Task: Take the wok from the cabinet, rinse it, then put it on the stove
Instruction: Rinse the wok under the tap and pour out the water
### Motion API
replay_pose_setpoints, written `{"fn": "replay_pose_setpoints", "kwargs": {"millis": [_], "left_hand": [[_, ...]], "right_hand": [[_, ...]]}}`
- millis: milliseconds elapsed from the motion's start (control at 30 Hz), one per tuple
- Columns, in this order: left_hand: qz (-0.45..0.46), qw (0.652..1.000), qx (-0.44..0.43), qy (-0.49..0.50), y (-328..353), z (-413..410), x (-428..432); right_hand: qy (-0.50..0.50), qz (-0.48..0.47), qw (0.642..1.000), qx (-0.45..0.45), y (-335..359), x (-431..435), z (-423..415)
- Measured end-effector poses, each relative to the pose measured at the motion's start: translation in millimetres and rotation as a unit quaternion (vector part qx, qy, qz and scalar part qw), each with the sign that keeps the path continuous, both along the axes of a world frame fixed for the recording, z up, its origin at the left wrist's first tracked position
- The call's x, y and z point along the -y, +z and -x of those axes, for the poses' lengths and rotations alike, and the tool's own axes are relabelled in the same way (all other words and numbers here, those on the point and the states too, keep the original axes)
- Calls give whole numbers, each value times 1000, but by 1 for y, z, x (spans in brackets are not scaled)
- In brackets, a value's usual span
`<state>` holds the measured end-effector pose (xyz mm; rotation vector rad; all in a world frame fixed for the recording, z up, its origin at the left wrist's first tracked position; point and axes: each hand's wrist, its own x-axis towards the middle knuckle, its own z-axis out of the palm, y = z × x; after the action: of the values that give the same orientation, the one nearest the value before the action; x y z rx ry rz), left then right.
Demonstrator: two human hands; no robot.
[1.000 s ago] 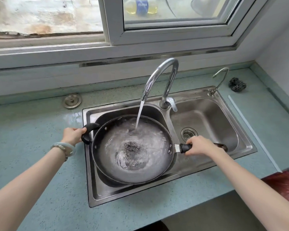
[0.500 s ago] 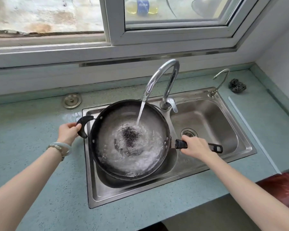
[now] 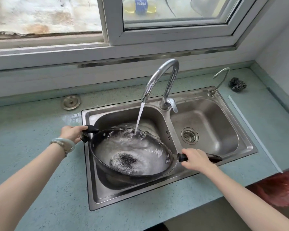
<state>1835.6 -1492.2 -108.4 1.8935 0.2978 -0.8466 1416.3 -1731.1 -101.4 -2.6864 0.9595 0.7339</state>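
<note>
A black wok (image 3: 107, 165) hangs over the left basin of the steel double sink (image 3: 157, 202), tilted with its far rim low. Water from the tall chrome faucet (image 3: 163, 75) runs onto the far inside wall and swirls in the wok. My left hand (image 3: 70, 133) grips the small loop handle on the wok's left side. My right hand (image 3: 196, 160) is closed around the long black handle on the right, above the divider between the basins. No stove is in view.
The right basin holds only a drain strainer (image 3: 189, 137). A thin second tap (image 3: 219, 80) and a steel wool pad (image 3: 237, 84) sit at the back right. A round metal cap (image 3: 71, 102) lies on the green counter. A red bag (image 3: 277, 190) hangs below the counter edge.
The wok has rocked: it lay flat, then tipped up towards me, and now tilts away with its far rim low. The water has sloshed across it. Both hands kept their grips.
</note>
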Motion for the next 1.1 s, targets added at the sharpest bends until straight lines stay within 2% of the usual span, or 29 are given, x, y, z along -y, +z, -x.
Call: {"fn": "replay_pose_setpoints", "kwargs": {"millis": [200,433,600,700,800,967,1100], "left_hand": [[-5,1000,-23,3,10,-12,4],[73,997,-21,1,26,-14,17],[7,993,12,-113,25,-16,25],[-18,976,41,-215,11,-15,23],[-5,956,53,-288,-3,-16,14],[-21,936,17,-351,-13,-19,5],[-38,932,27,-361,-17,-15,2]], "right_hand": [[-5,72,997,39,5,-2,0],[-10,86,995,58,13,-5,-5],[-14,72,996,56,17,-8,-4],[-34,51,997,40,14,-11,-2],[-68,3,998,18,8,-13,2],[-102,-74,992,2,1,-12,9],[-117,-113,987,-6,-5,-10,8]]}}
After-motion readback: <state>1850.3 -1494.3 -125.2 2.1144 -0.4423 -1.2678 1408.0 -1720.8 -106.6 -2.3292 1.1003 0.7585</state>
